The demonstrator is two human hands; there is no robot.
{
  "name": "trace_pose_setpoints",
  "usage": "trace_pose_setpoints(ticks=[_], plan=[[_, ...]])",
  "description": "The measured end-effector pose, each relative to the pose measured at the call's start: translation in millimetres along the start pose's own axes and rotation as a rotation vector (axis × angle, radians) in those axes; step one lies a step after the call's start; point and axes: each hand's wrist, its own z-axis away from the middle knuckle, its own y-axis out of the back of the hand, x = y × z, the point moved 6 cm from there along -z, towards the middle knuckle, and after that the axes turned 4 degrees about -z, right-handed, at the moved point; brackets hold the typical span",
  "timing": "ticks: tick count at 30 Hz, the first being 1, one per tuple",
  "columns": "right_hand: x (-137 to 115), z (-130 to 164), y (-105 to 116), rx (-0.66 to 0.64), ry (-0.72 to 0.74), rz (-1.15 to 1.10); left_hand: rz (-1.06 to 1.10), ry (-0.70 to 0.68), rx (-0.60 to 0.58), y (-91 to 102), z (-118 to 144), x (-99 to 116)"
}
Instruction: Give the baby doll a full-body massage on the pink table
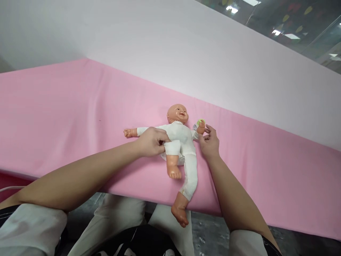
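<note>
A baby doll with a soft white cloth body and plastic head, hands and feet lies on its back on the pink-covered table. My left hand is closed on its bent leg at the knee, so that foot is raised toward the body. The other leg hangs out straight past the table's front edge. My right hand has thumb and fingers around the doll's small hand at the right. Beside that small hand are a yellow-green round thing and a printed tag, partly hidden.
The pink cover spreads to both sides. A white wall rises behind the table, with a glass pane reflecting lights above it. My knees are under the front edge, and a white cable lies at the left.
</note>
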Motion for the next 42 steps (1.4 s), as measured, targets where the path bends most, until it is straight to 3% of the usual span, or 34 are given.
trace_pose_setpoints(ticks=[4, 7, 9, 11, 15, 19, 23, 26, 31, 35, 39, 42], plan=[[36.0, -13.0, 23.0, 0.077, -0.157, -0.074, 0.108, -0.129, -0.112, -5.2, 7.6, 28.4], [61.0, -18.1, 33.2, 0.051, -0.342, 0.109, 0.191, -0.16, -0.31, -22.5, 14.4, 42.8], [67.0, -19.0, 34.7, 0.01, -0.384, 0.211, 0.216, -0.17, -0.414, -33.8, 18.5, 48.7], [65.0, -18.3, 34.2, 0.01, -0.37, 0.235, 0.219, -0.185, -0.44, -39.9, 20.3, 51.4], [46.3, -12.5, 29.6, 0.088, -0.267, 0.078, 0.228, -0.171, -0.35, -37.8, 18.1, 45.9], [9.7, -1.7, 18.1, 0.129, -0.031, -0.068, 0.198, -0.117, -0.139, -20.8, 10.6, 29.6], [-22.8, 11.4, -11.2, -0.036, 0.249, 0.07, 0.059, 0.049, 0.047, -4.1, 2.8, 0.2], [-27.7, 17.9, -28.5, -0.126, 0.377, 0.113, -0.081, 0.2, 0.05, -1.3, -0.6, -23.6], [-19.9, 17.5, -32.1, -0.2, 0.354, 0.12, -0.124, 0.316, -0.048, -7.4, -2.8, -42.9], [-16.3, 12.1, -23.1, -0.189, 0.257, 0.1, -0.113, 0.336, -0.029, -7.3, -2.4, -43.3], [3.2, 2.4, -12.0, -0.115, 0.064, -0.045, -0.093, 0.276, 0.005, -6.5, -1.9, -39.5], [23.7, -7.1, -1.7, -0.038, 0.01, -0.169, -0.073, 0.185, 0.038, -5.6, -1.4, -34.6]])
